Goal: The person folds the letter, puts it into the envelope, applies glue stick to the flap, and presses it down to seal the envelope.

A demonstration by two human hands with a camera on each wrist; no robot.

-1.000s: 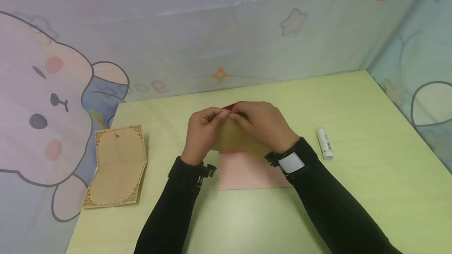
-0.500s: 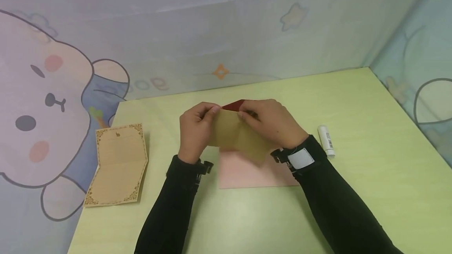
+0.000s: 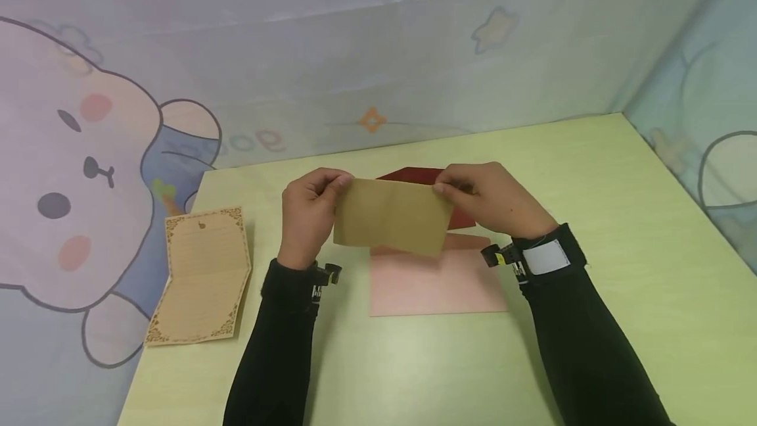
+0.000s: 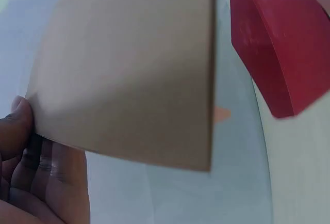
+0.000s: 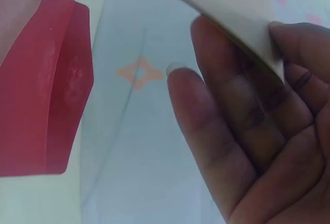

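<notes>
Hands both pinching: our left hand [image 3: 309,215] and right hand [image 3: 495,199] hold tan paper [image 3: 391,215] by top corners, above pink envelope [image 3: 437,281] with red flap [image 3: 427,177].

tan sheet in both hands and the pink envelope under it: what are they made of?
Tan sheet: looks like matte kraft paper or thin card; it has a faint centre crease and holds flat between the left hand and right hand. Pink envelope: smooth matte paper, likely, with an open dark red flap showing creased fold lines.
</notes>
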